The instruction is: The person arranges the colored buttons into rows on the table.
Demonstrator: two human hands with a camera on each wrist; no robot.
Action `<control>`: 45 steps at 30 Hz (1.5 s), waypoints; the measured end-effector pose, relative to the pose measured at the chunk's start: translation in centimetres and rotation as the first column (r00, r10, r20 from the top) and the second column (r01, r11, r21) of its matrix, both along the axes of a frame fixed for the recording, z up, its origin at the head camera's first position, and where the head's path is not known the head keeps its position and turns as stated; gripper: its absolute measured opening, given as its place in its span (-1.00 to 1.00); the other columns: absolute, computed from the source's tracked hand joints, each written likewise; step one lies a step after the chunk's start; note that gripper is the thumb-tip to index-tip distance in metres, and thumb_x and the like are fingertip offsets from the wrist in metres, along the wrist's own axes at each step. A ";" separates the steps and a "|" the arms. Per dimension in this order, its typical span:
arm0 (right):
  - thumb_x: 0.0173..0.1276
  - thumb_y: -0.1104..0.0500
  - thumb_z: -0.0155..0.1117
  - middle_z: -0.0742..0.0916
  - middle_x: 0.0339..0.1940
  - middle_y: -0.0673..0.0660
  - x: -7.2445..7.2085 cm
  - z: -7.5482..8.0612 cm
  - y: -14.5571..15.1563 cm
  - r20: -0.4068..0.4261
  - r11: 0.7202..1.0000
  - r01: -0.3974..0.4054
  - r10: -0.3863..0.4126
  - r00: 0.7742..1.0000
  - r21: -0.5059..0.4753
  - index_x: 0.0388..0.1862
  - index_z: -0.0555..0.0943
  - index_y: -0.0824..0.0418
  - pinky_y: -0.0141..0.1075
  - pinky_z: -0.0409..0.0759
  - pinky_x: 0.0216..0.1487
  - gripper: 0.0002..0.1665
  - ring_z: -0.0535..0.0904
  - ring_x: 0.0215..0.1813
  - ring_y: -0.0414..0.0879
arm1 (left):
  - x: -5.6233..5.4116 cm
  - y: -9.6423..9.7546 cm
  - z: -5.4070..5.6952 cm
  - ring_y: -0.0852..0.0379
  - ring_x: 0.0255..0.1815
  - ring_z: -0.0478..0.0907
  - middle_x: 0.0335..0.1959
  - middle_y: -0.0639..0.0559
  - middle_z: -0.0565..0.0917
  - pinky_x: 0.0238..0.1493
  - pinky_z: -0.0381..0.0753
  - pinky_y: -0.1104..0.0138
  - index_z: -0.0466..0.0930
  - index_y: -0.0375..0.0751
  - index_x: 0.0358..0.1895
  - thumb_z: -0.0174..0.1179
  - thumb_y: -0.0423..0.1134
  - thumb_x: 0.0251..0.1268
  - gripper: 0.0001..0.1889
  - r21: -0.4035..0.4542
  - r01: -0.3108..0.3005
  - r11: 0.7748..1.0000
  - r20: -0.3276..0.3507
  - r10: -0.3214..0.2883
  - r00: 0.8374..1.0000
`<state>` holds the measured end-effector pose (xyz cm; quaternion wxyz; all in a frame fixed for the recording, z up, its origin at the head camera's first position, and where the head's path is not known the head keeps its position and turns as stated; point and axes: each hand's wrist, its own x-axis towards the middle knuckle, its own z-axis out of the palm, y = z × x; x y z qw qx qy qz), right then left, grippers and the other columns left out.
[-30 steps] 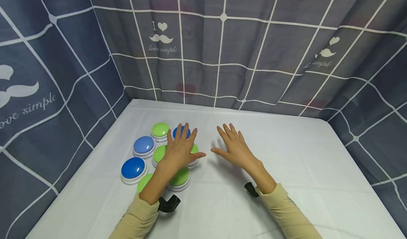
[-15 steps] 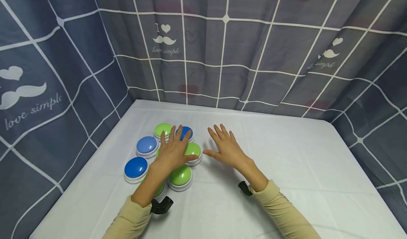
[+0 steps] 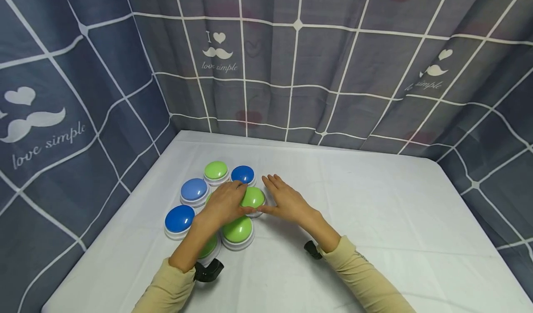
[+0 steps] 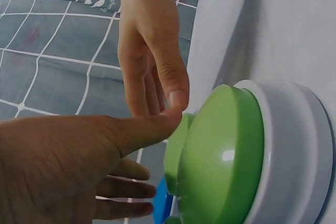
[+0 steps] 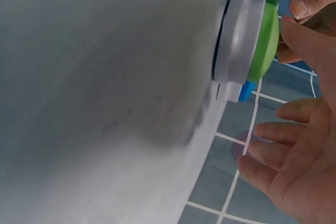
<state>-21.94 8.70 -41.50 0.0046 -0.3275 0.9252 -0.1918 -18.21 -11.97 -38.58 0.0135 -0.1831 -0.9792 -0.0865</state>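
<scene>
Round push buttons with white bases stand in a cluster at the left of the table. My left hand is over this cluster in the head view, its fingers partly bent, hiding most of one green button. A green button sits between the two hands, and its dome shows beyond the thumbs. My right hand is just right of that button, fingers extended and holding nothing. In the left wrist view the thumb tips meet or nearly meet beside a green button. Whether either hand touches a button I cannot tell.
Around the left hand are a green button, a dark blue button, a light blue button, another dark blue button and a nearer green button. A checked curtain encloses the white table.
My right hand has moved left toward the cluster, and the thumbs have come together. The left hand has shifted slightly left, its spread fingers now drawn together and bent. The view has shifted slightly.
</scene>
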 end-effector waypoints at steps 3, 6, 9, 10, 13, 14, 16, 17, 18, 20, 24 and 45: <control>0.28 -0.24 0.37 0.29 0.53 0.27 0.1 -0.2 -0.2 0.068 1.000 0.012 -0.011 0.998 -0.009 0.57 0.16 0.23 0.12 0.36 0.34 0.07 0.14 0.54 0.14 | -0.1 0.0 -0.2 -0.21 0.23 0.47 0.15 -0.24 0.56 0.33 0.34 -0.04 0.50 -0.39 0.23 0.42 0.07 0.16 -0.29 0.014 0.006 1.000 0.013 -0.006 1.000; 0.28 -0.22 0.38 0.30 0.53 0.25 0.2 -0.4 -0.3 0.123 1.000 0.007 -0.006 0.992 -0.008 0.57 0.16 0.22 0.11 0.37 0.33 0.06 0.18 0.53 0.13 | -0.2 -0.1 -0.3 -0.22 0.20 0.49 0.13 -0.24 0.57 0.29 0.38 -0.05 0.50 -0.39 0.22 0.44 0.03 0.15 -0.31 0.024 0.000 1.000 0.046 -0.001 0.999; 0.28 -0.17 0.40 0.32 0.51 0.27 0.1 -0.7 -0.4 0.162 1.000 -0.017 0.021 0.986 -0.026 0.56 0.16 0.27 0.07 0.30 0.39 0.06 0.21 0.51 0.13 | -0.3 -0.2 -0.4 -0.22 0.19 0.50 0.12 -0.23 0.57 0.26 0.41 -0.05 0.49 -0.39 0.22 0.45 0.00 0.15 -0.31 0.023 -0.008 1.000 0.076 0.007 0.997; 0.28 -0.16 0.41 0.33 0.51 0.27 0.1 -0.7 -0.4 0.170 0.999 -0.027 0.032 0.985 -0.032 0.55 0.16 0.29 0.05 0.29 0.41 0.06 0.22 0.51 0.14 | -0.4 -0.2 -0.5 -0.22 0.18 0.50 0.12 -0.23 0.57 0.25 0.42 -0.06 0.50 -0.39 0.21 0.45 0.01 0.14 -0.32 0.019 -0.011 1.000 0.082 0.009 0.997; 0.26 -0.10 0.45 0.36 0.49 0.28 -0.1 -1.0 -0.5 0.175 0.997 -0.056 0.064 0.982 -0.053 0.53 0.18 0.33 -0.01 0.26 0.43 0.05 0.25 0.49 0.13 | -0.6 -0.1 -0.4 -0.20 0.17 0.51 0.12 -0.22 0.57 0.24 0.42 -0.06 0.50 -0.38 0.21 0.45 0.03 0.13 -0.30 0.013 -0.024 1.000 0.106 0.022 0.994; 0.25 -0.08 0.46 0.37 0.48 0.28 -0.2 -1.1 -0.5 0.174 0.996 -0.063 0.073 0.982 -0.058 0.53 0.18 0.35 -0.03 0.25 0.44 0.05 0.26 0.49 0.12 | -0.7 0.0 -0.4 -0.19 0.16 0.51 0.11 -0.21 0.57 0.23 0.42 -0.06 0.50 -0.38 0.21 0.45 0.05 0.13 -0.30 0.009 -0.031 0.999 0.116 0.029 0.993; 0.23 -0.05 0.48 0.40 0.46 0.27 -0.3 -1.3 -0.6 0.174 0.995 -0.075 0.086 0.981 -0.070 0.52 0.18 0.36 -0.05 0.27 0.43 0.06 0.30 0.47 0.11 | -0.9 0.1 -0.4 -0.18 0.15 0.51 0.12 -0.22 0.57 0.22 0.44 -0.07 0.49 -0.38 0.23 0.46 0.06 0.10 -0.27 0.013 -0.048 0.999 0.144 0.045 0.989; 0.22 -0.04 0.50 0.41 0.45 0.28 -0.3 -1.4 -0.7 0.174 0.994 -0.079 0.092 0.980 -0.078 0.52 0.19 0.38 -0.05 0.28 0.42 0.06 0.31 0.46 0.12 | -0.9 0.2 -0.4 -0.18 0.14 0.52 0.12 -0.22 0.57 0.20 0.45 -0.07 0.49 -0.38 0.23 0.46 0.07 0.10 -0.26 0.015 -0.055 0.998 0.156 0.052 0.986; 0.21 -0.02 0.51 0.42 0.44 0.29 -0.3 -1.5 -0.7 0.176 0.993 -0.082 0.096 0.980 -0.084 0.51 0.19 0.39 -0.06 0.29 0.42 0.06 0.33 0.44 0.12 | -1.0 0.3 -0.3 -0.17 0.12 0.52 0.11 -0.22 0.57 0.18 0.46 -0.06 0.49 -0.38 0.23 0.46 0.07 0.09 -0.25 0.016 -0.063 0.998 0.168 0.060 0.984; 0.20 0.00 0.52 0.44 0.42 0.30 -0.4 -1.5 -0.8 0.181 0.992 -0.083 0.099 0.979 -0.095 0.50 0.20 0.40 -0.05 0.32 0.40 0.06 0.36 0.42 0.13 | -1.1 0.4 -0.3 -0.15 0.08 0.54 0.08 -0.21 0.58 0.13 0.50 -0.05 0.50 -0.38 0.21 0.47 0.08 0.07 -0.26 0.012 -0.076 0.997 0.180 0.072 0.981; 0.20 0.01 0.52 0.51 0.36 0.27 -0.5 -1.5 -1.0 0.196 0.991 -0.069 0.090 0.976 -0.116 0.49 0.24 0.38 -0.06 0.38 0.35 0.03 0.44 0.36 0.11 | -1.3 0.3 -0.3 -0.13 0.02 0.56 0.03 -0.20 0.61 0.06 0.52 -0.04 0.52 -0.36 0.16 0.50 0.07 0.02 -0.27 0.024 -0.083 0.996 0.179 0.077 0.981; 0.21 0.02 0.51 0.60 0.28 0.20 -0.5 -0.9 0.7 0.115 0.982 -0.012 0.034 0.993 -0.189 0.43 0.37 0.30 -0.09 0.44 0.30 -0.11 0.51 0.29 0.05 | -2.2 1.1 -0.2 0.09 -0.26 0.54 -0.26 0.04 0.64 -0.21 0.55 0.11 0.62 -0.20 -0.08 0.60 0.00 -0.12 -0.45 0.193 -0.066 0.979 0.117 0.044 0.992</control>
